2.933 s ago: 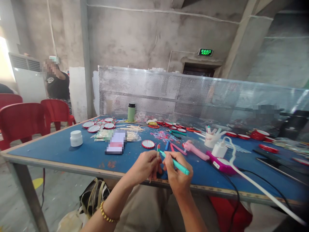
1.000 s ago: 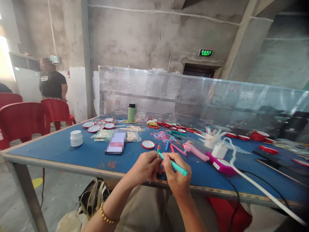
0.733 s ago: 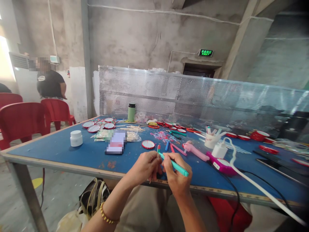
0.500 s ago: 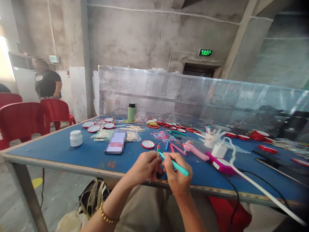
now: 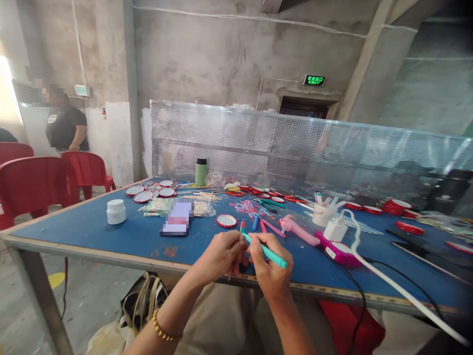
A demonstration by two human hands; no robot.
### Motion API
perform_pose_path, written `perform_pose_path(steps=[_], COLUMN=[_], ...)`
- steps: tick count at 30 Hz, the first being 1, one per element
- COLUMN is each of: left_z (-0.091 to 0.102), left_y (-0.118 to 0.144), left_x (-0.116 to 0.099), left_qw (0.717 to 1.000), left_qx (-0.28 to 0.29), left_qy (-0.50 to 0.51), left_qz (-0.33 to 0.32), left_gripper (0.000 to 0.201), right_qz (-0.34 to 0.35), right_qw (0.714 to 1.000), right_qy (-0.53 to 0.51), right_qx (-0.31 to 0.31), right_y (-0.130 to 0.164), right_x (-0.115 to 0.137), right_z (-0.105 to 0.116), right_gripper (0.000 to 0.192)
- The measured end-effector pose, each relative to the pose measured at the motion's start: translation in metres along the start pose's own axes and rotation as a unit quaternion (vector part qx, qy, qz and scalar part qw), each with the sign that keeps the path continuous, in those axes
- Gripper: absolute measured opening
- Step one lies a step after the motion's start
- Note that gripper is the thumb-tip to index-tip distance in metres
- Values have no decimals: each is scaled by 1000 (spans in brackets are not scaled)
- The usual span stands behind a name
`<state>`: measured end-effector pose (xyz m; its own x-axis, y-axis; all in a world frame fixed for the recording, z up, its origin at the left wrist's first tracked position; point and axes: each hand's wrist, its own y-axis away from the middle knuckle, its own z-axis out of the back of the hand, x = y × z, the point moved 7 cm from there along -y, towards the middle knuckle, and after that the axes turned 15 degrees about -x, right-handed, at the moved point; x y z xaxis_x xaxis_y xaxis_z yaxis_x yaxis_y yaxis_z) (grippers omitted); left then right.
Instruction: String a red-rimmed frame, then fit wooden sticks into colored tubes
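My two hands meet over the near edge of the blue table (image 5: 92, 229). A teal pen (image 5: 268, 252) sits in my right hand (image 5: 269, 268), held like a writing tool with its tip pointing left toward my left hand (image 5: 221, 256). My left hand pinches a thin stick with a red painted end (image 5: 242, 227) that pokes up above the fingers. The stick's lower part is hidden by the fingers. Just beyond the hands lie a round red-rimmed mirror (image 5: 226, 220) and several loose markers (image 5: 263, 226).
A white jar (image 5: 116, 211), a green bottle (image 5: 200, 172), more red-rimmed mirrors (image 5: 151, 191), a pink and purple device (image 5: 314, 239) with a white cable (image 5: 391, 283) and a cup of sticks (image 5: 325, 209) are on the table. Red chairs (image 5: 35, 185) stand left, with a person (image 5: 64, 125) behind them. A bag (image 5: 142, 301) lies underfoot.
My hands have stayed nearly still with pen and stick. The person in the background has walked to the left.
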<state>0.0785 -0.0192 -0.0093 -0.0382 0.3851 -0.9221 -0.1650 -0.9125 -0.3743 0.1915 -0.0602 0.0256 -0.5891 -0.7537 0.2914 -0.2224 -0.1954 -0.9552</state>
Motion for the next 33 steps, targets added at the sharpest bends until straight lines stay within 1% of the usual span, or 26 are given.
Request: perform_pose_path(steps=[8, 11, 17, 25, 33], left_z=[0, 0, 0, 0, 0], left_y=[0, 1, 0, 0, 0], left_x=[0, 1, 2, 0, 1], left_qw=[1000, 1000, 1000, 1000, 1000], left_qx=[1, 3, 4, 4, 2], left_qy=[5, 8, 14, 8, 1], left_qz=[-4, -1, 4, 3, 2], left_gripper=[35, 36, 36, 36, 38], right_qz=[6, -3, -27, 1, 6], right_qw=[1000, 1000, 999, 1000, 1000], right_qy=[6, 1, 1, 2, 9], right_qx=[2, 1, -21, -11, -6], right_y=[0, 1, 4, 0, 0], right_x=[0, -1, -8, -1, 0], right_z=[0, 0, 4, 1, 1], right_gripper=[19, 20, 18, 19, 19])
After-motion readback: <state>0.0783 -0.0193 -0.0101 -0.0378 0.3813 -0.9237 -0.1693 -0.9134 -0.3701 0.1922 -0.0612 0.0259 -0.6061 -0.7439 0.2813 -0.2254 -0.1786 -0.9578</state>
